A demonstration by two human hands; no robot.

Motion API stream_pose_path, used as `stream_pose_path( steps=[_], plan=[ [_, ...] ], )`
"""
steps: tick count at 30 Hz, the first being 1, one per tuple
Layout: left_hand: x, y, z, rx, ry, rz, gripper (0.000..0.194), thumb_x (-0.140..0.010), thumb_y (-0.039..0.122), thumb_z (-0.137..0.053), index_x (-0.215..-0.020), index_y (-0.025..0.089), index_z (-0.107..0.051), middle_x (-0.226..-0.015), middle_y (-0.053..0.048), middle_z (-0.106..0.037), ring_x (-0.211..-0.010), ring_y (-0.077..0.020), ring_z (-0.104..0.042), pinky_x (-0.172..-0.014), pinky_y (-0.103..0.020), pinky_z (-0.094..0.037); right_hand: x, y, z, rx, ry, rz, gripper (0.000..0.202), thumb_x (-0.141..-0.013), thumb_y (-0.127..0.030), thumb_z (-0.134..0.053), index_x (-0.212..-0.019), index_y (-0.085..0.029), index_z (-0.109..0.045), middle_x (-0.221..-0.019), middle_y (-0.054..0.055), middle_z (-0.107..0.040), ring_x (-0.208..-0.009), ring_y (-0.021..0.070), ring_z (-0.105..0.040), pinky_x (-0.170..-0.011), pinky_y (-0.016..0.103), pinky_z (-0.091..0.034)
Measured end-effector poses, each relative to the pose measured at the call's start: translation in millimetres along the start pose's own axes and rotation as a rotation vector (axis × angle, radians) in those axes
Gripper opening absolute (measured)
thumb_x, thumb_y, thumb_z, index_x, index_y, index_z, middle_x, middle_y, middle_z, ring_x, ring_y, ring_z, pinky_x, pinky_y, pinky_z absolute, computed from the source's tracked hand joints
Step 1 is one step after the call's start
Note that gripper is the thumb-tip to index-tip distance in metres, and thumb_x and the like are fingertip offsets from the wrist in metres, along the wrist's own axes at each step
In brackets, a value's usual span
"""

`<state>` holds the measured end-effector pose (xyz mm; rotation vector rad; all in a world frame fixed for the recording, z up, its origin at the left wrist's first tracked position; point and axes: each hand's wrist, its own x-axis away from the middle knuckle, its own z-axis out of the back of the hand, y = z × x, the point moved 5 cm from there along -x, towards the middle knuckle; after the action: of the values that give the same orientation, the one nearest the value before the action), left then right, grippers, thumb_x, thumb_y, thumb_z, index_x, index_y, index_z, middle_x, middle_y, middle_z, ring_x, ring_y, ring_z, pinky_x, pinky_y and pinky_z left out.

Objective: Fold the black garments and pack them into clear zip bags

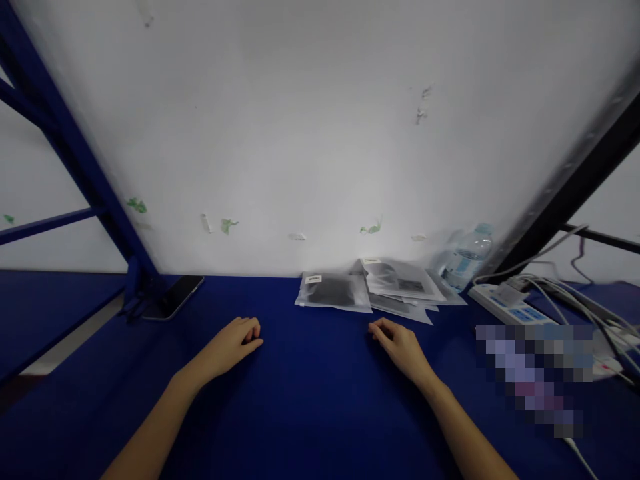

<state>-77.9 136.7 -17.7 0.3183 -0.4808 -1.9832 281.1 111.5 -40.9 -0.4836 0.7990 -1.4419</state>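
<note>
My left hand (233, 343) rests on the blue table (305, 400), its fingers curled in and the thumb a little apart, with nothing seen in it. Farther right, my right hand (397, 343) lies on the table with its fingers bent together and no object visible in them. Just beyond my right hand are several frosted zip bags (403, 280) in a loose pile, overlapping one another. A flatter bag with a dark item inside (333, 291) lies at the left of that pile. Neither hand touches the bags.
A phone (177, 297) lies at the back left beside a blue frame post (100, 173). At the back right stand a water bottle (467, 257) and a white power strip (517, 310) with tangled cables. A pixelated patch covers something at the right.
</note>
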Motion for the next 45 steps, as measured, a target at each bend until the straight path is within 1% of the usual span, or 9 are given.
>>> stream_pose_path(
  steps=[6, 12, 20, 28, 37, 45],
  plan=[
    [-0.7, -3.3, -1.7, 0.004, 0.004, -0.001, 0.013, -0.086, 0.034, -0.052, -0.08, 0.022, -0.052, -0.073, 0.001, -0.051, -0.075, -0.0191, -0.048, -0.068, -0.029, -0.036, 0.9, -2.5, 1.1, 0.012, 0.002, -0.008, 0.034, -0.085, -0.053, -0.047, -0.077, -0.023, -0.064, -0.07, 0.002, -0.068, -0.067, 0.02, -0.064, -0.063, 0.028, -0.044],
    [0.5, -1.1, -0.8, -0.002, 0.005, -0.009, 0.013, -0.086, 0.033, -0.052, -0.079, 0.021, -0.052, -0.075, 0.001, -0.052, -0.076, -0.0194, -0.049, -0.068, -0.03, -0.037, 0.4, -1.9, 0.6, 0.007, 0.003, 0.002, 0.036, -0.084, -0.055, -0.047, -0.076, -0.023, -0.063, -0.07, 0.002, -0.069, -0.067, 0.0203, -0.064, -0.063, 0.028, -0.044],
    [0.3, -1.2, -0.5, -0.006, 0.002, -0.003, 0.013, -0.085, 0.034, -0.053, -0.08, 0.021, -0.052, -0.075, 0.001, -0.052, -0.076, -0.0192, -0.048, -0.068, -0.029, -0.036, 0.6, -1.8, 0.9, 0.008, 0.007, 0.004, 0.034, -0.085, -0.052, -0.048, -0.076, -0.023, -0.064, -0.07, 0.002, -0.069, -0.067, 0.0192, -0.064, -0.063, 0.027, -0.044],
    [0.4, -1.6, -0.4, 0.01, 0.002, 0.001, 0.013, -0.085, 0.033, -0.052, -0.079, 0.022, -0.052, -0.075, 0.001, -0.052, -0.076, -0.0192, -0.049, -0.068, -0.029, -0.037, 0.3, 0.9, -0.2, -0.007, -0.004, -0.006, 0.036, -0.085, -0.054, -0.046, -0.077, -0.023, -0.063, -0.07, 0.002, -0.068, -0.068, 0.0207, -0.064, -0.066, 0.029, -0.044],
    [0.8, 0.6, 0.4, 0.019, 0.005, 0.01, 0.012, -0.084, 0.033, -0.053, -0.08, 0.022, -0.052, -0.075, 0.001, -0.053, -0.076, -0.0192, -0.049, -0.068, -0.03, -0.037, 0.1, -0.1, 0.4, 0.01, 0.003, -0.015, 0.037, -0.084, -0.056, -0.047, -0.077, -0.023, -0.063, -0.07, 0.002, -0.069, -0.067, 0.0206, -0.063, -0.063, 0.029, -0.044],
    [0.1, -1.6, -0.8, 0.018, 0.004, 0.002, 0.012, -0.085, 0.032, -0.052, -0.079, 0.022, -0.052, -0.074, 0.001, -0.052, -0.075, -0.0186, -0.048, -0.067, -0.029, -0.036, 0.1, 1.4, -0.4, 0.001, 0.001, -0.004, 0.035, -0.085, -0.054, -0.047, -0.077, -0.023, -0.063, -0.071, 0.002, -0.069, -0.068, 0.0201, -0.064, -0.066, 0.029, -0.044]
  ],
)
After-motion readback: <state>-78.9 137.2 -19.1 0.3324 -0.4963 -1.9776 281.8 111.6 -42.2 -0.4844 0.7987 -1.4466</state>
